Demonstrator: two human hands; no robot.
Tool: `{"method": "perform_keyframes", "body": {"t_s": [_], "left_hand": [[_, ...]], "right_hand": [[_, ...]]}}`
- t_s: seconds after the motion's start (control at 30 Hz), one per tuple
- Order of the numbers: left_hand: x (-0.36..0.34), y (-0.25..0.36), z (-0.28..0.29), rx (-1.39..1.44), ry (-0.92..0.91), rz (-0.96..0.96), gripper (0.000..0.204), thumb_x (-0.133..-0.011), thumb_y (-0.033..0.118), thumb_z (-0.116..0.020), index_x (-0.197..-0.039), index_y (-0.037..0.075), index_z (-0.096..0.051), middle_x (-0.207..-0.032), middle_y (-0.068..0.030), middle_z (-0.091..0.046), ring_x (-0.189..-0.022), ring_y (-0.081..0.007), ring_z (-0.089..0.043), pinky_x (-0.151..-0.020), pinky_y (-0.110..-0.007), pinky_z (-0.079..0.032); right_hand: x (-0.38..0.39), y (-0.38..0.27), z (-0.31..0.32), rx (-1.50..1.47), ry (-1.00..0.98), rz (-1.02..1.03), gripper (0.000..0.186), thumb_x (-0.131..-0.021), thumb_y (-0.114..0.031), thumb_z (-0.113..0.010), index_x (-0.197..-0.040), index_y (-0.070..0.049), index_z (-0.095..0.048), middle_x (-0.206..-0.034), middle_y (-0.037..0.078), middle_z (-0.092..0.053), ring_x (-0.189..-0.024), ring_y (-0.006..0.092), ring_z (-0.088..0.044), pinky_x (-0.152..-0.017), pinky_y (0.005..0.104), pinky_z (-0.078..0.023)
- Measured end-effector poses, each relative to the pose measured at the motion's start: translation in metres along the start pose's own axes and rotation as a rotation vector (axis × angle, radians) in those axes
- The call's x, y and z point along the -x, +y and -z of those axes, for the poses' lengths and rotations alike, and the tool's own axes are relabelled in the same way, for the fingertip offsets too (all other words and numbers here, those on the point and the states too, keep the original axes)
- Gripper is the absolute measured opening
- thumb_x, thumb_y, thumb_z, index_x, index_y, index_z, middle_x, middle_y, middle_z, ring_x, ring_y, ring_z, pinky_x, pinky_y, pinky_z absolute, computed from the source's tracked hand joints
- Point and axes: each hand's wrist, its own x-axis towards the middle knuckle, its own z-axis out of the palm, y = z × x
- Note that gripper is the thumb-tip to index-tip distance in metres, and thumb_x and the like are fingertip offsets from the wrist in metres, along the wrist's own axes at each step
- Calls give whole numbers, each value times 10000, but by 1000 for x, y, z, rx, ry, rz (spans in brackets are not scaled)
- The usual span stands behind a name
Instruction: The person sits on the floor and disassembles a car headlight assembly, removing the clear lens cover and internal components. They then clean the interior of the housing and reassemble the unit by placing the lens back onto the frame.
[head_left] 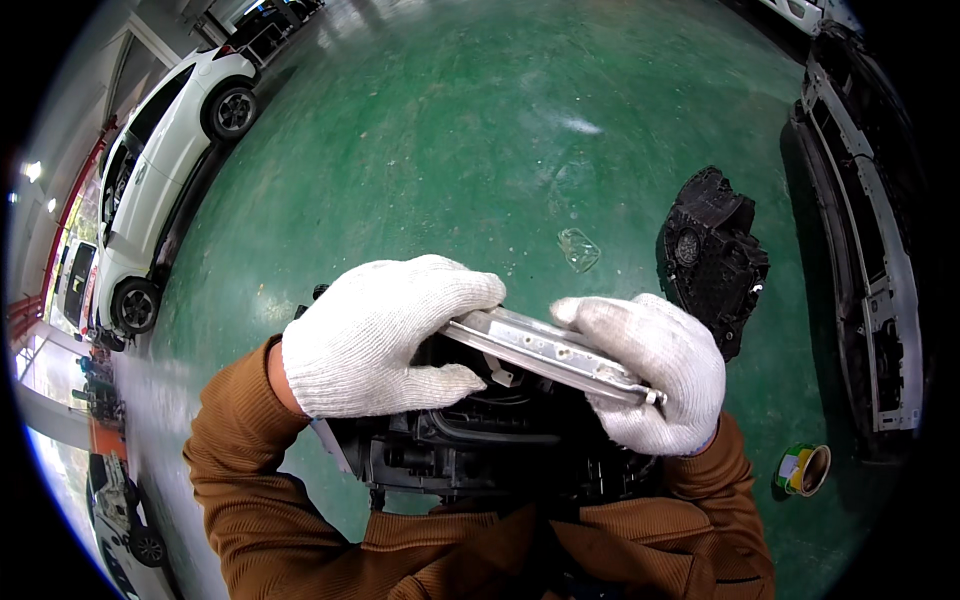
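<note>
1. One silver metal module (545, 350) is gripped at both ends: left hand (385, 335) closed over its left end, right hand (655, 370) wrapped round its right end.
2. Module is held atop one black headlight housing (480, 445), just above the lap.
3. Counted: two white knit gloves, one black part (712, 255) on green floor (480, 130), one tape roll (803, 468), one clear scrap (579, 248), one white car (165, 165).
4. Module's ends are hidden by gloves; housing underside is cut off.
5. Long axis runs upper left to lower right.

White knitted cotton gloves on left grip (385, 335) and right grip (655, 370), ribbed rust-brown sleeves (250, 470)
</note>
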Motion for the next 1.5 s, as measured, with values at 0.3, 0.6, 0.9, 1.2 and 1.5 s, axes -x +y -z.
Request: {"method": "perform_keyframes", "body": {"t_s": [0.3,0.6,0.9,1.2,1.5], "left_hand": [[2,-3,-12,144,137,111,652,-727,195,-985,-1301,34,-721,-1169,-144,-768,-1063,-273,-781,-930,-368,-610],[13,-11,-33,265,271,133,637,-734,161,-984,-1288,12,-705,-1190,-129,-748,-1090,-245,-756,-977,-372,-595],[12,-13,-31,264,236,105,639,-749,160,-971,-1312,21,-703,-1213,-121,-747,-1104,-245,-760,-990,-375,-599],[10,-13,-29,279,188,74,653,-772,139,-950,-1349,6,-676,-1232,-147,-721,-1137,-277,-739,-1009,-392,-583],[1,-21,-28,436,57,-16,741,-824,76,-883,-1485,14,-554,-1333,-151,-628,-1261,-286,-657,-1105,-411,-524]], "right_hand": [[26,9,-23,-553,220,-355,953,-823,1,-900,-1643,22,-416,-1499,216,-637,-1236,286,-719,-1045,413,-621],[10,17,-36,-550,-198,-600,695,-883,-47,-883,-1511,-11,-587,-1471,120,-670,-1311,218,-673,-1120,375,-563],[26,44,-58,-647,-172,-486,649,-900,-137,-905,-1492,-80,-643,-1471,129,-654,-1328,319,-662,-1098,437,-578],[11,41,-68,-401,-148,-228,634,-888,-145,-897,-1478,-70,-676,-1468,138,-689,-1304,339,-680,-1096,460,-564],[32,42,-71,-788,-59,-474,871,-838,-196,-980,-1528,61,-513,-1483,182,-672,-1315,247,-704,-1125,389,-581]]}}
